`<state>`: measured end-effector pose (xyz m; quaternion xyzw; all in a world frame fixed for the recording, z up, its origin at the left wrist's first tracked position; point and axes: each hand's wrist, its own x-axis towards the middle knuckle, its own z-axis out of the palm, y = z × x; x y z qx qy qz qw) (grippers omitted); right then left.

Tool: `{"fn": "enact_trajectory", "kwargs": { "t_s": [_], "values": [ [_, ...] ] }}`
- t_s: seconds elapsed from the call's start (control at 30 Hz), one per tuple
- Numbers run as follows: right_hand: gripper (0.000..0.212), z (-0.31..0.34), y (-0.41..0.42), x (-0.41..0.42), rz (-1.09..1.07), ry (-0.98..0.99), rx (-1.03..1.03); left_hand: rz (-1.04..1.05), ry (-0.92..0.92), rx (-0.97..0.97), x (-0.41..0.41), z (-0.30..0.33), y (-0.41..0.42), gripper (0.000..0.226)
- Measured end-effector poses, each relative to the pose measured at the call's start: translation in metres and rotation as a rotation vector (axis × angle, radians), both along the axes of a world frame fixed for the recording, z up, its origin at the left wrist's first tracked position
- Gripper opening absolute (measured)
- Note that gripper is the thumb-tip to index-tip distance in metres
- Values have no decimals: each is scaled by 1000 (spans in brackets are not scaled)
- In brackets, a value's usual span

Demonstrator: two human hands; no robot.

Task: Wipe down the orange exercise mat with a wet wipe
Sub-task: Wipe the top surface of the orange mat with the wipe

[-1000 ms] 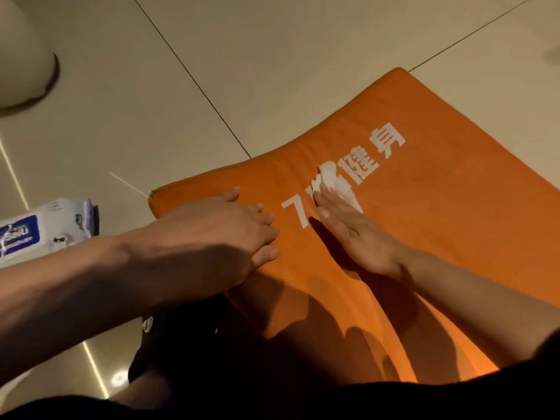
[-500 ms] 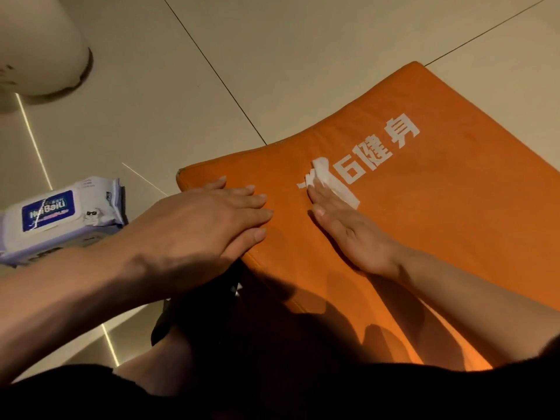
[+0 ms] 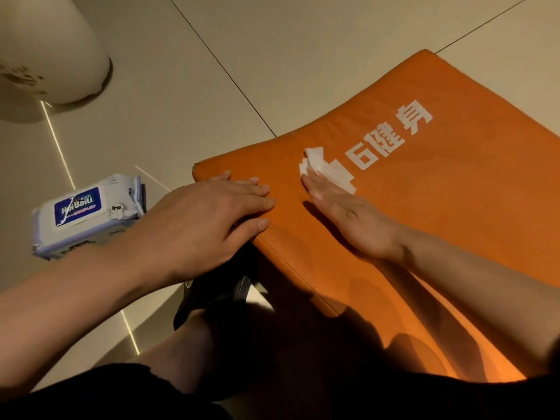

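Note:
The orange exercise mat (image 3: 439, 183) with white printed characters lies on the tiled floor, running from the centre to the right edge. My right hand (image 3: 345, 216) lies flat on it, fingers pressing a white wet wipe (image 3: 324, 168) against the printed characters. The wipe sticks out beyond my fingertips. My left hand (image 3: 206, 222) rests palm down on the mat's near left corner, fingers together and spread flat, holding nothing.
A white and blue pack of wet wipes (image 3: 88, 213) lies on the floor left of the mat. A pale rounded object (image 3: 51, 53) stands at the top left. My bare leg and a dark sandal (image 3: 212, 301) sit under my left hand.
My right hand has slid the wipe leftwards along the printed characters, now covering the first ones. The view has shifted, bringing the wipes pack further into frame. My left hand stays on the mat's corner.

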<state>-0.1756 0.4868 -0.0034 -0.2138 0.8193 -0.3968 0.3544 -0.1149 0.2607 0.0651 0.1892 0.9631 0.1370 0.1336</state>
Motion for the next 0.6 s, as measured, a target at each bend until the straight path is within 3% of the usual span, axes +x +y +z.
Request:
{"fn": "enact_trajectory", "kwargs": {
  "t_s": [0.13, 0.37, 0.47, 0.6],
  "values": [
    [61, -9, -25, -21, 32, 71, 32, 47, -33, 5, 4, -5, -3, 66],
    [75, 10, -7, 26, 4, -36, -110, 332, -43, -48, 13, -6, -14, 103],
    [77, 16, -20, 9, 39, -90, -74, 430, -97, -50, 15, -8, -6, 106],
    [73, 8, -37, -8, 120, 25, 4, 519, -114, -41, 14, -10, -7, 115]
  ]
}}
